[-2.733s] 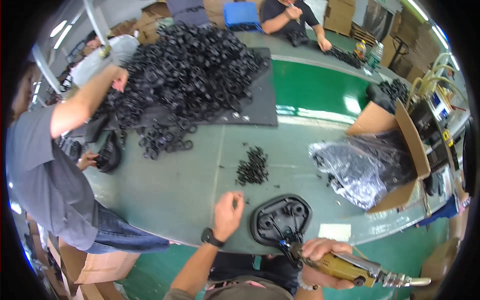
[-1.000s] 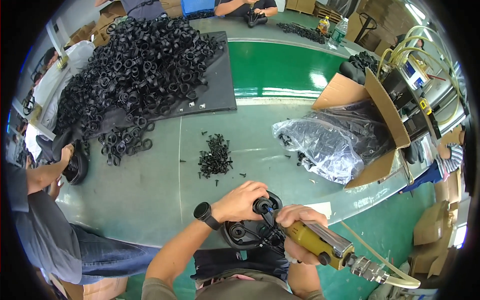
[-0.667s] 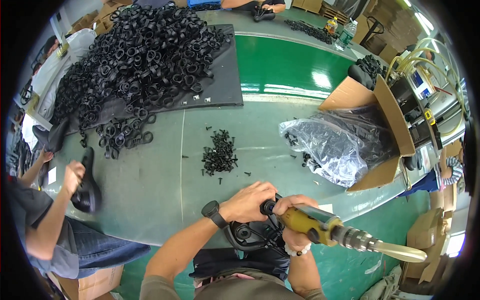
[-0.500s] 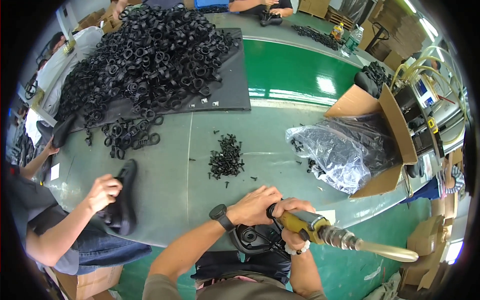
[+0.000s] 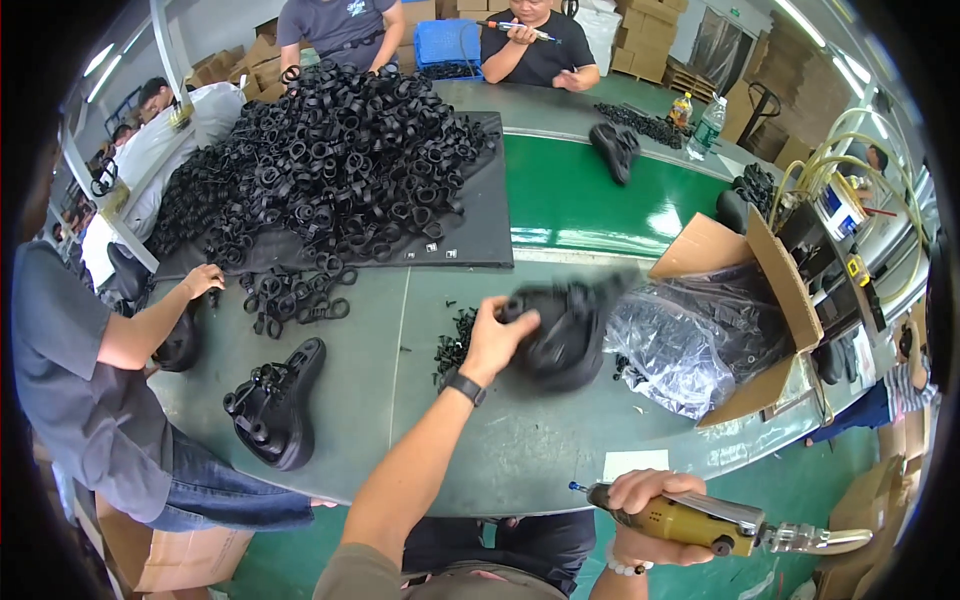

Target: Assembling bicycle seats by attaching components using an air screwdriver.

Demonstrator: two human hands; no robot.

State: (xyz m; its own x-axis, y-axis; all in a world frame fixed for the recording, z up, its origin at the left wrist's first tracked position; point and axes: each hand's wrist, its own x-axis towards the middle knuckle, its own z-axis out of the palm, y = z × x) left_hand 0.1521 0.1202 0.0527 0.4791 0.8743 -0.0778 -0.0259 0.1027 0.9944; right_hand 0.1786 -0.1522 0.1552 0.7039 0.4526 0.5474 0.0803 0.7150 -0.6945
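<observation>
My left hand (image 5: 492, 342) grips a black shoe (image 5: 562, 350) above the table; the shoe is blurred by motion. Beneath and beside that hand lies a heap of small black screws (image 5: 452, 352), partly covered by it. Past the table's near edge on the right, my right hand (image 5: 645, 492) is wrapped around a yellow power screwdriver (image 5: 690, 526). Its blue-tipped bit points left, and a pale hose leaves its rear end. A white paper (image 5: 634, 463) lies on the table just beyond the screwdriver.
A big pile of black ring-shaped straps (image 5: 340, 170) covers a dark mat at the far left. At right stands an open carton (image 5: 795, 285) with a plastic bag (image 5: 655, 335). Another shoe (image 5: 278, 405) sits near a co-worker's hand (image 5: 203, 281). A shoe (image 5: 615, 152) lies on the green belt (image 5: 550, 200).
My left hand has left the screwdriver's tip and carried the shoe from my lap out over the table. My right hand and the screwdriver have moved down and right. The left co-worker released a shoe.
</observation>
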